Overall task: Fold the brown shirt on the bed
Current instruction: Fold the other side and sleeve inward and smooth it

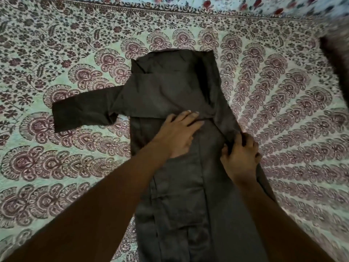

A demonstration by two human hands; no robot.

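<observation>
The brown shirt (170,87) lies flat along the middle of the bed, its length running from the near edge to the far side. One sleeve (81,112) sticks out to the left. The other sleeve is folded across the body as a slanted band. My left hand (179,135) rests flat on the shirt's middle, fingers straight, pressing just below that folded band. At the shirt's right edge my right hand (239,156) pinches a fold of the brown cloth with curled fingers.
The bed is covered by a pale green bedspread (56,53) printed with maroon paisley and flower shapes. A floral sheet or pillow (245,4) runs along the far edge. A dark blurred object (336,59) sits at the right edge.
</observation>
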